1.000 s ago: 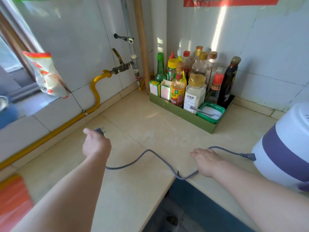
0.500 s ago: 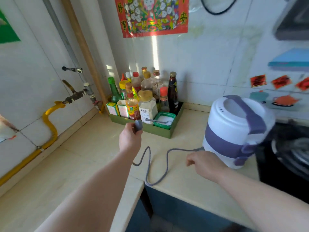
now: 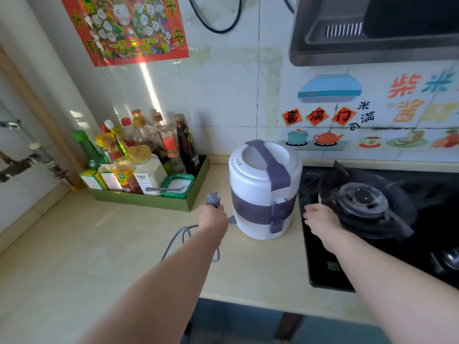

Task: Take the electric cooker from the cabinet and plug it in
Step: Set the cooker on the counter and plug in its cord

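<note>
The white electric cooker point(image 3: 260, 192) with purple bands and a purple handle stands upright on the beige counter point(image 3: 99, 244), between the condiment tray and the gas hob. Its grey cord point(image 3: 183, 238) runs from the cooker's left base in a loop over the counter. My left hand point(image 3: 213, 217) grips the grey plug point(image 3: 213, 199) just left of the cooker, prongs pointing up. My right hand point(image 3: 320, 218) hovers to the cooker's right, over the hob's edge, fingers loosely curled and holding nothing. No socket is visible.
A green tray point(image 3: 149, 201) of sauce bottles and a salt tub sits in the corner at the left. A black gas hob point(image 3: 385, 219) with a burner fills the right side, a range hood point(image 3: 372, 31) above it. A black cable point(image 3: 218, 21) hangs on the tiled wall.
The view has swung right, from the left wall to the hob. My left hand carried the plug right, up beside the cooker. My right hand left the cord and moved to the cooker's right side.
</note>
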Demonstrator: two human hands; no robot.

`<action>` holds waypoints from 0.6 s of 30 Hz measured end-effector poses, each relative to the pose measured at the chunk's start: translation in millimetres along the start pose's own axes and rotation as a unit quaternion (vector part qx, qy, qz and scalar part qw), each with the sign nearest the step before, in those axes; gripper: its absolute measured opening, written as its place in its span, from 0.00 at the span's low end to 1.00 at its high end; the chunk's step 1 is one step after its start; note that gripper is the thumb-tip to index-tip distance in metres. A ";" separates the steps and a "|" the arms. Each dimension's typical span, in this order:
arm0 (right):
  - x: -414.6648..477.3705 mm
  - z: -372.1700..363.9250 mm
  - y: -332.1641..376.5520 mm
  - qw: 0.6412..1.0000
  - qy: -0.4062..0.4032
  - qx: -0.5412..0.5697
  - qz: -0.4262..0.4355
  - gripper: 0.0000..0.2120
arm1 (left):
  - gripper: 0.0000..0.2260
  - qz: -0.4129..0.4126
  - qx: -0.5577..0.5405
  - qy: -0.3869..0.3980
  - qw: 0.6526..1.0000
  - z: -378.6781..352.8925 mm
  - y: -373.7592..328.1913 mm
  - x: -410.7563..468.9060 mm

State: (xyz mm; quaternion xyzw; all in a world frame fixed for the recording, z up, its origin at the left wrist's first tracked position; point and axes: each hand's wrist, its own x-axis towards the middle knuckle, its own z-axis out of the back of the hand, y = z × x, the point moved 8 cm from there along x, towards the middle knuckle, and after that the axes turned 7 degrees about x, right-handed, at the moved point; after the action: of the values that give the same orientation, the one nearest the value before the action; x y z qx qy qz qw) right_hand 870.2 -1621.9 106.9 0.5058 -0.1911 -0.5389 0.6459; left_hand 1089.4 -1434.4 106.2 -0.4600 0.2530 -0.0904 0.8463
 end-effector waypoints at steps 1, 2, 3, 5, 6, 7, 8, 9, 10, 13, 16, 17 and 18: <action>5.4 -4.2 -0.5 0.998 -0.002 0.061 -0.031 0.17 | 0.10 0.005 0.001 -0.001 1.000 -3.6 1.6 0.7; 10.8 -8.5 1.6 0.993 -0.001 0.104 -0.055 0.21 | 0.11 0.012 -0.001 0.000 1.000 -7.2 1.8 2.0; 15.3 -12.6 4.5 0.988 0.001 0.134 -0.070 0.24 | 0.13 0.017 -0.012 -0.001 1.000 -9.4 0.1 1.1; 22.5 -19.1 12.6 0.978 0.002 0.188 -0.091 0.30 | 0.15 0.027 -0.044 0.001 0.999 -12.7 -4.7 2.1; 24.9 -21.6 16.1 0.972 0.003 0.213 -0.101 0.31 | 0.15 0.037 -0.071 0.003 0.997 -14.9 -6.3 3.5; 27.6 -23.8 19.2 0.966 0.005 0.235 -0.106 0.31 | 0.15 0.050 -0.104 0.011 0.993 -18.3 -6.1 5.6; 29.7 -26.0 22.0 0.961 0.008 0.254 -0.110 0.30 | 0.14 0.072 -0.143 0.022 0.987 -22.3 -4.6 6.7; 30.6 -27.6 26.1 0.957 0.012 0.270 -0.107 0.29 | 0.13 0.101 -0.181 0.033 0.978 -26.5 -3.1 6.1; 31.9 -29.5 28.7 0.954 0.015 0.282 -0.106 0.28 | 0.13 0.124 -0.203 0.038 0.971 -29.9 -0.7 6.6; 34.5 -34.2 35.4 0.947 0.016 0.307 -0.098 0.22 | 0.11 0.111 -0.151 0.036 0.982 -34.7 1.6 17.4; 35.3 -38.1 37.8 0.932 0.011 0.347 -0.106 0.17 | 0.07 0.106 -0.123 0.031 0.986 -38.5 4.3 25.3; 34.7 -40.0 38.6 0.928 0.011 0.356 -0.110 0.17 | 0.07 0.109 -0.129 0.032 0.985 -40.2 5.2 27.8; 35.0 -40.6 37.9 0.924 0.009 0.365 -0.112 0.16 | 0.08 0.112 -0.139 0.033 0.983 -41.3 4.7 29.2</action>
State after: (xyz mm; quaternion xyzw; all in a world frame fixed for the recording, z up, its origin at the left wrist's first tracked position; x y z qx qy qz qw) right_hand 933.5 -1638.4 112.2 0.7292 -0.3108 -0.4966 0.3536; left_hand 1092.8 -1473.2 73.7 -0.5385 0.3412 0.0257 0.7700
